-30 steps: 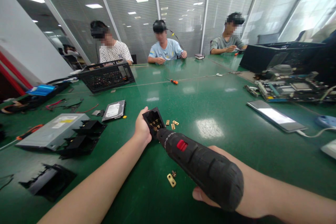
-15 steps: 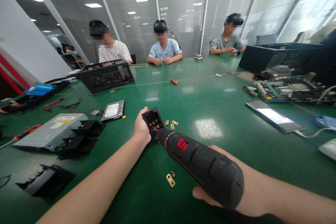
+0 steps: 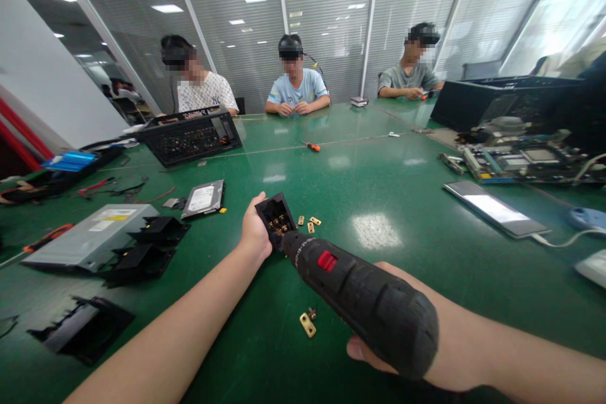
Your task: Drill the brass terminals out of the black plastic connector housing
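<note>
My left hand [image 3: 255, 230] grips a small black open box [image 3: 275, 213] by its left side, tilted toward me, with brass-coloured terminals and screws inside. In my right hand [image 3: 374, 353] is a black cordless drill [image 3: 360, 290] with a red switch on top. Its front end reaches the lower right edge of the box; the bit's tip is hidden. Most of my right fingers are behind the drill. Several small brass plates [image 3: 310, 227] lie just right of the box. Nearer to me are another brass plate [image 3: 307, 325] and a small screw [image 3: 312, 313].
To the left are a hard drive [image 3: 204, 199], a grey metal drive unit [image 3: 89, 237] and black plastic brackets [image 3: 83, 328]. A phone [image 3: 495, 208] and a circuit board [image 3: 530, 158] lie on the right. An orange screwdriver [image 3: 312, 147] is farther back, and three people sit across the table.
The box and drill stay almost in the same place, with the drill shifted very slightly left. Across the table, the co-workers' hands have moved a little.
</note>
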The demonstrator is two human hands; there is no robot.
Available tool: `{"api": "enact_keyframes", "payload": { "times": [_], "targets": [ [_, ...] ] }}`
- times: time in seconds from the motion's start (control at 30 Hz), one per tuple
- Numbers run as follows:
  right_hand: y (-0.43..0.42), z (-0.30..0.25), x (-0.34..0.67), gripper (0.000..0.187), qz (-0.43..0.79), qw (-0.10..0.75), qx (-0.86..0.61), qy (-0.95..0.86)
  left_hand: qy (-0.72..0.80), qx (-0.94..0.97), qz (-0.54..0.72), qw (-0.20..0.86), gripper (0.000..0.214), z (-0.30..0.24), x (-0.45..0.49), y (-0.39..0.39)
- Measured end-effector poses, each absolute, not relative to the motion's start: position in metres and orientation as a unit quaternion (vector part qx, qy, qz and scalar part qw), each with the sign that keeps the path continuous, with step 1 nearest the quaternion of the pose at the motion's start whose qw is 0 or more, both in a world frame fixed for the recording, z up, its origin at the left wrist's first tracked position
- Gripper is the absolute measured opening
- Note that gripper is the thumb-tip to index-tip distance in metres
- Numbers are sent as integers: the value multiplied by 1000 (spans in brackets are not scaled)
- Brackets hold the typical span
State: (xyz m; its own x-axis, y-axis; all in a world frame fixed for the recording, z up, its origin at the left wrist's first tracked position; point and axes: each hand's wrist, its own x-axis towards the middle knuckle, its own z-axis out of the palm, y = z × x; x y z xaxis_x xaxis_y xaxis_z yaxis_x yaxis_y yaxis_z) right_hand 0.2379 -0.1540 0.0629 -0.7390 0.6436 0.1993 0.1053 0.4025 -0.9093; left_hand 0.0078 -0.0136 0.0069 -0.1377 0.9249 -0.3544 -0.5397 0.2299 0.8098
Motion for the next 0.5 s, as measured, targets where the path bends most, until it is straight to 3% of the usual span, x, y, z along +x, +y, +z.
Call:
{"api": "enact_keyframes", "payload": {
  "times": [0.5],
  "targets": [
    [-156, 59, 238, 6, 570, 288, -257, -725, 479, 191, 586, 625, 35, 9, 9, -15]
  ]
}}
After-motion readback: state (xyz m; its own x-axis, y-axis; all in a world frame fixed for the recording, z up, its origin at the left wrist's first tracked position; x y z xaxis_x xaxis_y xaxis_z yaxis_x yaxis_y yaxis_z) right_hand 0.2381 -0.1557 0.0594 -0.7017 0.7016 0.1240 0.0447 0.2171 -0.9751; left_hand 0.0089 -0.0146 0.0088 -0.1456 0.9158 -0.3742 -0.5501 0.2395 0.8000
